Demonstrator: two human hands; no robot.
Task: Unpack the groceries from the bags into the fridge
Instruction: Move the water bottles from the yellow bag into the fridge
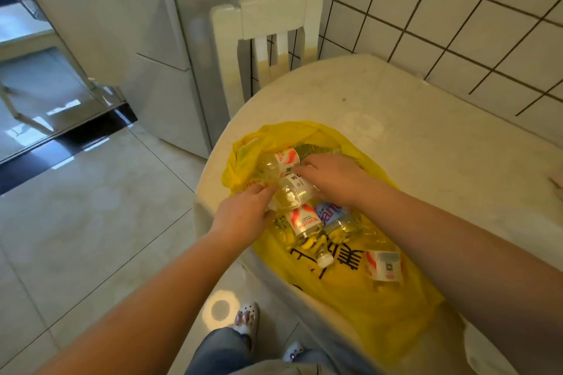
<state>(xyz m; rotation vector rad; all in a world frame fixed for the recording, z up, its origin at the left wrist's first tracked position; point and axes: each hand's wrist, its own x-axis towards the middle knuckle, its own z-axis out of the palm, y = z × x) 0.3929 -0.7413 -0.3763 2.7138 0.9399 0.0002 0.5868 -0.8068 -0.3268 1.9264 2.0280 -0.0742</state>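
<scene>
A white fridge (158, 49) stands with its doors shut beyond the table's far left end, past a white chair (268, 24) pushed in at that end. The table (426, 137) has a pale, worn top with a rounded left edge, and its far edge runs along a tiled wall (457, 9).

A yellow plastic bag (350, 292) lies flat along the table's left edge, its mouth open toward the far end. Inside the mouth are several clear water bottles. One bottle (294, 192) lies across the opening, just under both hands. A second bottle with a red and white label (281, 160) lies just beyond it, nearer the bag's far rim. A third bottle (307, 228), its white cap pointing toward the near edge, lies deeper in the bag beside a blue-labelled bottle (333, 216). A fifth label (384, 265) shows through the plastic nearer the near edge.

The left hand (243, 213) pinches the bag's left rim, fingers curled, touching the base of the top bottle. The right hand (332, 176) reaches into the mouth, fingers bent down over that bottle's labelled middle; whether they fully grip it I cannot tell.
</scene>
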